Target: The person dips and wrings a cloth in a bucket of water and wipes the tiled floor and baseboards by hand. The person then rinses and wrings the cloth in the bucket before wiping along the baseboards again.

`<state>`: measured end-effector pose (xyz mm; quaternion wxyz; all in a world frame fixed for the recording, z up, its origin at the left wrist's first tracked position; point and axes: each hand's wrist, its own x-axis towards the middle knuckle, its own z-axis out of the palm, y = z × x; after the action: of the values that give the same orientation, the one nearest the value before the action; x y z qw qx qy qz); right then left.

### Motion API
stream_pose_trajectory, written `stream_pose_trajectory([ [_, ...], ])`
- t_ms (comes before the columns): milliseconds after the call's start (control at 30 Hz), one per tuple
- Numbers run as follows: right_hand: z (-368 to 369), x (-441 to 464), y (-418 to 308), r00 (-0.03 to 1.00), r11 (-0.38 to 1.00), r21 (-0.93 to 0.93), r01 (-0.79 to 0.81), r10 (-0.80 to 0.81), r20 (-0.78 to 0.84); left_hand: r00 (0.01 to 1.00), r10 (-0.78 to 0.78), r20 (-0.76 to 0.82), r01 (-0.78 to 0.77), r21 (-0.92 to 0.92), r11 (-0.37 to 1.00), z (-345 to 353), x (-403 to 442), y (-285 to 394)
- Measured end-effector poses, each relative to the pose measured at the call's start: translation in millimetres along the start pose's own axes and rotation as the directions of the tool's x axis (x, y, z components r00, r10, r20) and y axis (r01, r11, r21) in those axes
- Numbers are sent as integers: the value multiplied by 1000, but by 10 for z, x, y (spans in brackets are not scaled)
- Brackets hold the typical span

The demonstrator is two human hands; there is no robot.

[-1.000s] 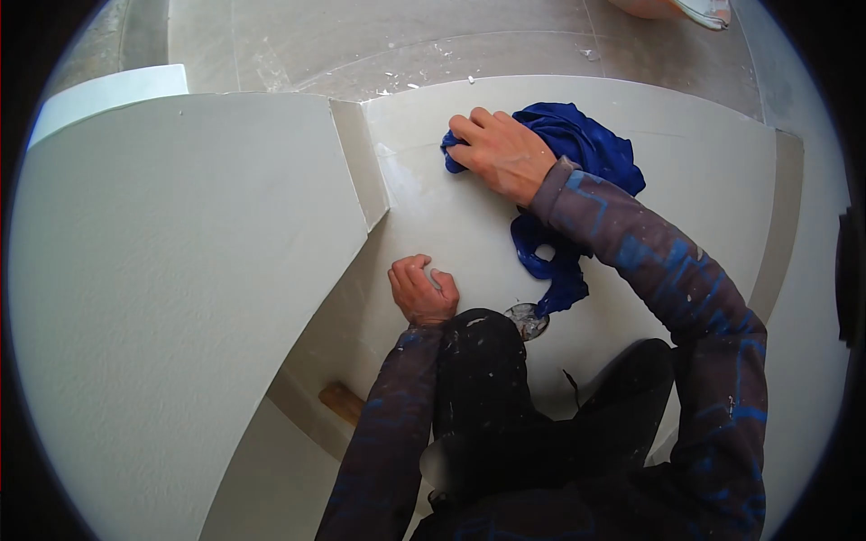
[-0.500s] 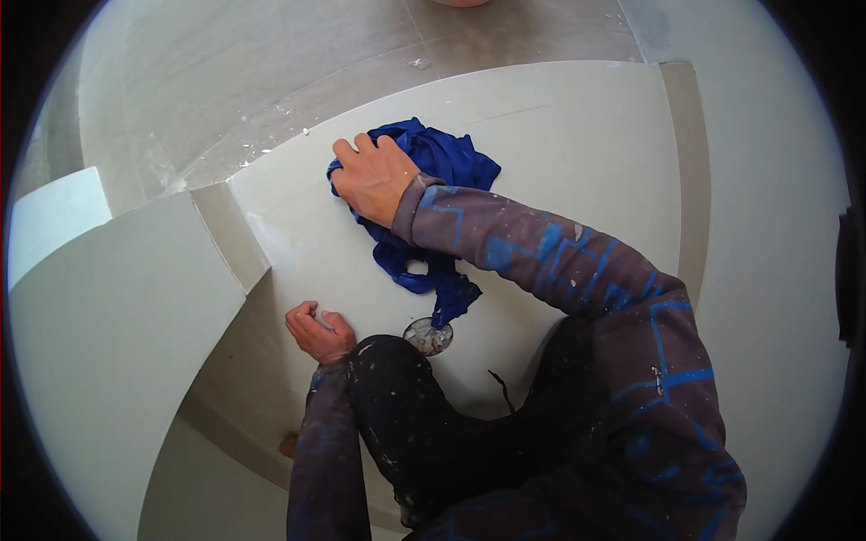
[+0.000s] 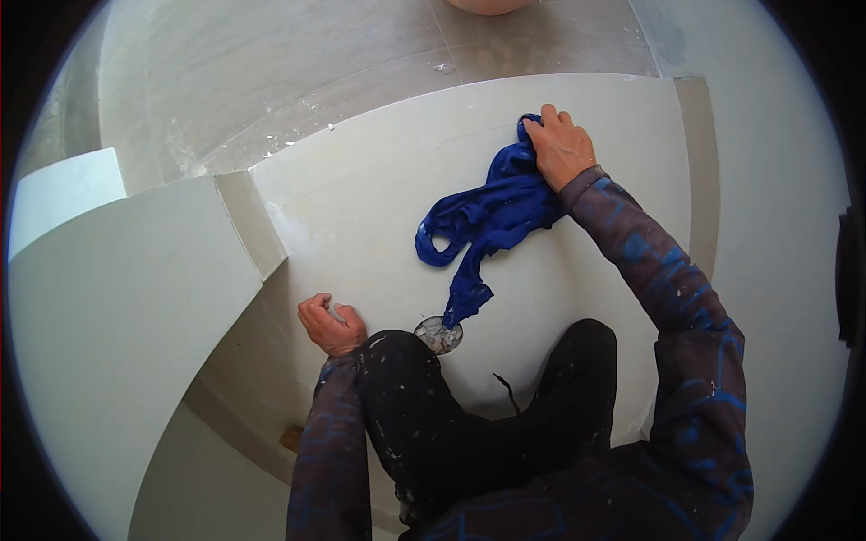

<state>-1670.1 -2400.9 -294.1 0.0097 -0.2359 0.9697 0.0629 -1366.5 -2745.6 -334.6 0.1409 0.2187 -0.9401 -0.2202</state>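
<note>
A dark blue cloth (image 3: 505, 209) lies crumpled and stretched out on the pale flat surface (image 3: 379, 171). My right hand (image 3: 560, 149) grips its upper right end, fingers closed over the fabric. The cloth's lower tip touches a round opening (image 3: 439, 335) holding whitish debris. To the left of that opening, my left hand (image 3: 331, 325) rests beside my knee with its fingers curled and the thumb apart; nothing is seen in it.
A tiled floor (image 3: 271, 63) with white crumbs lies past the surface's far edge. A pinkish rounded object (image 3: 490, 5) is at the top. Pale walls (image 3: 135, 334) stand left and right. A brown object (image 3: 291, 438) shows low on the left.
My right hand has moved right, dragging the cloth from a bunched heap into a longer shape. The view has shifted too. My left hand stays beside the knee.
</note>
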Motion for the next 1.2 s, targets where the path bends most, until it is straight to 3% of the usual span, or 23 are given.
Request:
stream_pose_trajectory([
  [67,-8,-72,313,976,989,-51,-138,144,164,1000,-4,1,4,-1,1000,-8,19,-7],
  [133,22,-119,723,901,941,40,-337,310,303,1000,-18,2,18,-11,1000,-5,-15,17],
  [167,55,-211,995,904,942,36,-334,310,294,1000,-20,-1,20,-18,1000,3,-14,22],
  [233,223,-387,1392,840,756,384,-530,407,358,1000,-17,-9,17,-16,1000,10,30,4],
  [267,253,-435,1381,844,756,391,-524,399,359,1000,-20,-6,20,-19,1000,22,24,-3],
  [333,324,-695,1250,914,565,763,-315,396,84,999,-34,7,34,-6,999,-15,-24,-29],
  [367,401,-757,1086,924,600,722,-345,351,150,999,-30,14,30,2,1000,-25,-22,-27],
  [400,666,-767,918,934,755,582,-302,357,22,1000,-21,14,21,4,1000,-3,5,-2],
  [467,699,-564,581,953,843,497,-206,289,-94,1000,-15,10,15,-1,1000,22,20,19],
  [500,673,-446,442,954,836,510,-201,285,-91,1000,-11,9,11,6,1000,-1,10,7],
  [567,421,-196,112,994,883,469,-26,74,-84,1000,-12,17,12,20,1000,-25,5,7],
  [600,344,-84,-96,994,872,489,-21,72,-87,1000,-8,16,7,4,1000,-15,37,18],
  [667,170,141,-511,989,919,365,148,-140,-50,1000,28,-5,-28,23,999,-17,60,8],
  [867,-143,717,-2113,896,795,421,437,-424,-130,1000,17,3,-17,-22,1000,-29,63,23],
  [933,-194,860,-2579,892,784,428,450,-419,-170,1000,9,13,-8,-39,999,-18,33,-13],
  [1033,-198,940,-2978,834,736,393,551,-500,-232,1000,-14,17,16,-66,998,9,18,-53],
  [1200,-279,540,-3268,832,767,322,555,-501,-239,999,-36,6,37,-74,997,45,-19,-105],
])
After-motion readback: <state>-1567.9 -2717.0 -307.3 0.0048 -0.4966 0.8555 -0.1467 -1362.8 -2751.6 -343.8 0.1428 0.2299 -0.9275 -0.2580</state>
